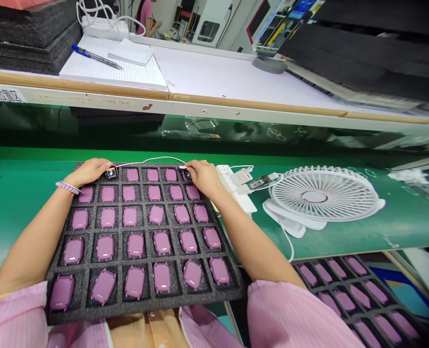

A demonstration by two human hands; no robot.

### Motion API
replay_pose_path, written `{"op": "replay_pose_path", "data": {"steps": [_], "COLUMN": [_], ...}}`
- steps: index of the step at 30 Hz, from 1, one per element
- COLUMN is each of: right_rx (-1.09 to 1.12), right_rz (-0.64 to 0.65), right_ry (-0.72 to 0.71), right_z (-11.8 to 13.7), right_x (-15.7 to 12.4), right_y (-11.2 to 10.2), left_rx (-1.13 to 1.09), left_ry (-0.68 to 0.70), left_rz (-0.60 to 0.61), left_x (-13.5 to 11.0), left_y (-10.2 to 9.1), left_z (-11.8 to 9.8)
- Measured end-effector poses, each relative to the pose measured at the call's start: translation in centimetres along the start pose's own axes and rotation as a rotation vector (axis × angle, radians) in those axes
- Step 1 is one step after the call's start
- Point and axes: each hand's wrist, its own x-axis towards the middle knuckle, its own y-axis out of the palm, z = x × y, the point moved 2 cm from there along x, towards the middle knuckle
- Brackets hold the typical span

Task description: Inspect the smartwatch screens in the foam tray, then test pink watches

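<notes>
A dark foam tray (123,309) lies before me, its square pockets holding purple smartwatch bodies (135,245) with most backs facing up. At the far left corner, my left hand (94,170) grips a smartwatch (111,173) whose lit screen faces me. My right hand (202,177) has its fingers closed at the far right corner around another smartwatch (188,174), its lit screen partly covered. A white cable (160,158) arcs along the tray's back edge between both hands, with a white end beside my right fingertips. My thumbs are mostly hidden.
Right of the tray are a white power strip (236,186) with plugged-in adapters and a white fan (319,195). A second tray of purple watch bodies (363,295) lies lower right. The shelf above carries a notebook (91,72), a pen (96,57) and black foam stacks (29,38).
</notes>
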Motion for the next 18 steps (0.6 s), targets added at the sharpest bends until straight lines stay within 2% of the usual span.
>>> {"op": "replay_pose_path", "data": {"steps": [2,8,18], "right_rx": [0.005,-0.035,-0.076], "right_rz": [0.009,0.143,0.176], "right_ry": [-0.031,-0.134,-0.074], "right_z": [0.9,3.5,3.1], "right_x": [0.0,-0.8,-1.4], "right_y": [-0.1,0.3,0.4], "left_rx": [0.01,0.043,0.05], "left_ry": [0.013,0.038,0.024], "left_rz": [-0.005,-0.023,-0.05], "left_x": [0.0,-0.1,0.1], "left_y": [0.2,0.2,0.3], "left_z": [0.1,0.1,0.1]}}
